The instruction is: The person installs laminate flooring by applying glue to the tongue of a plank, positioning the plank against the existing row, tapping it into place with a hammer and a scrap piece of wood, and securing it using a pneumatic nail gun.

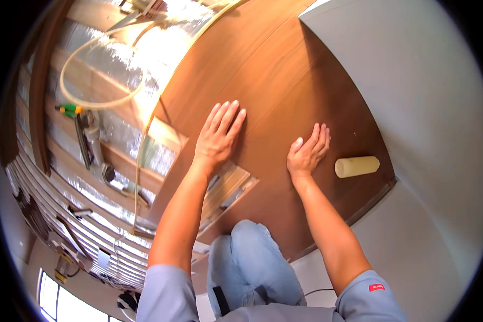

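Observation:
Both my hands rest on brown wooden floorboards (268, 80). My left hand (220, 133) lies palm down with its fingers stretched forward, close to the boards' stepped left edge. My right hand (309, 152) leans on the boards further right, thumb apart from the fingers, its palm hidden from view. Neither hand holds anything. To the right of it a pale yellow cylinder (357, 167) lies on its side. Between my left forearm and my knees, a gap in the boards shows lighter wood strips (225, 190) underneath.
Left of the boards, wooden joists (129, 155) run over shiny foil. A nail gun (95, 145) lies across them, and a pale hose (64, 88) loops nearby. White walls (408, 80) border the boards on the right. My knees (252, 252) are on the boards' near part.

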